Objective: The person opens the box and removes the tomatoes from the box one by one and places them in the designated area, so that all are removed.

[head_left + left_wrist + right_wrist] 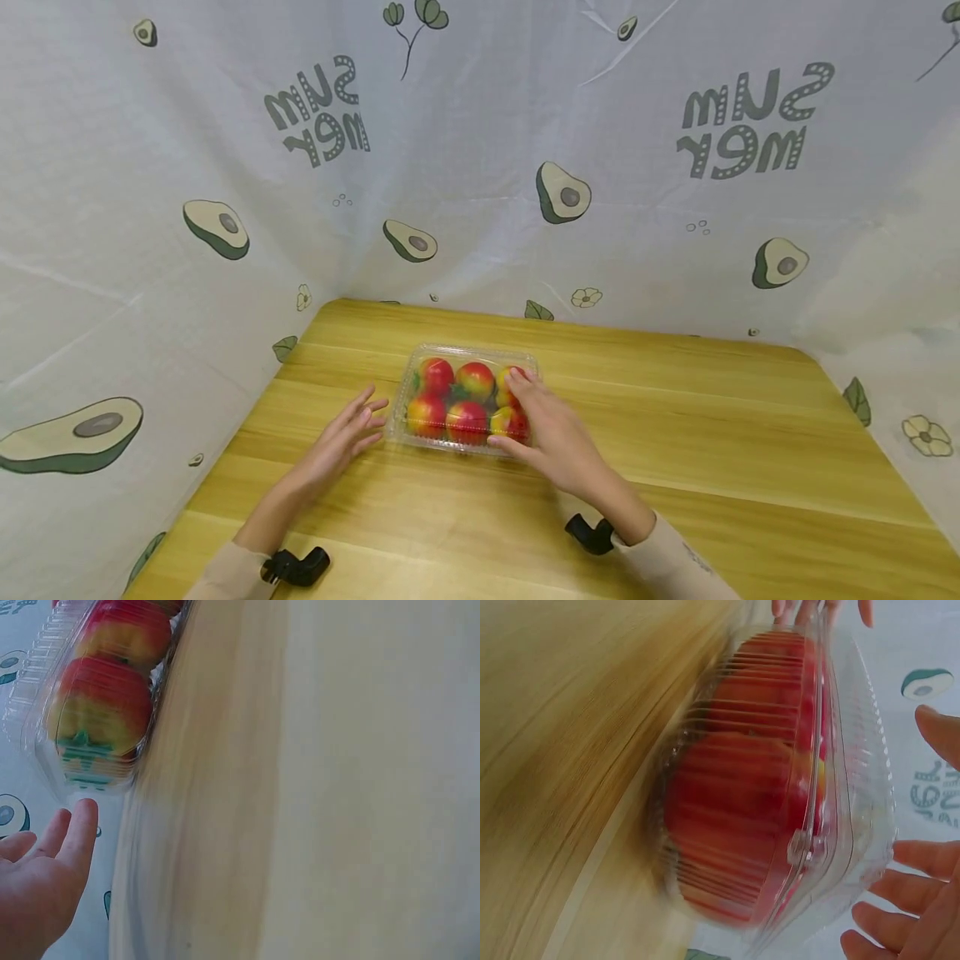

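A clear plastic clamshell box (465, 446) lies on the wooden table with its lid down. Inside it sit several red-and-yellow fruits (475, 381) with green leafy bits, which also show through the ribbed plastic in both wrist views. My left hand (341, 437) is just off the box's left end, fingers spread and nothing in them. Over the right end reaches my right hand (558, 437), thumb near the front edge and fingers by the lid; whether they touch the plastic I cannot tell. In the right wrist view, the right fingers (911, 889) lie beside the box's clear wall.
The wooden table (712, 417) spreads out on all sides of the box. A white curtain (480, 150) printed with avocados and lettering hangs behind the table and along its sides. Black wrist mounts (296, 568) are strapped at both sleeves.
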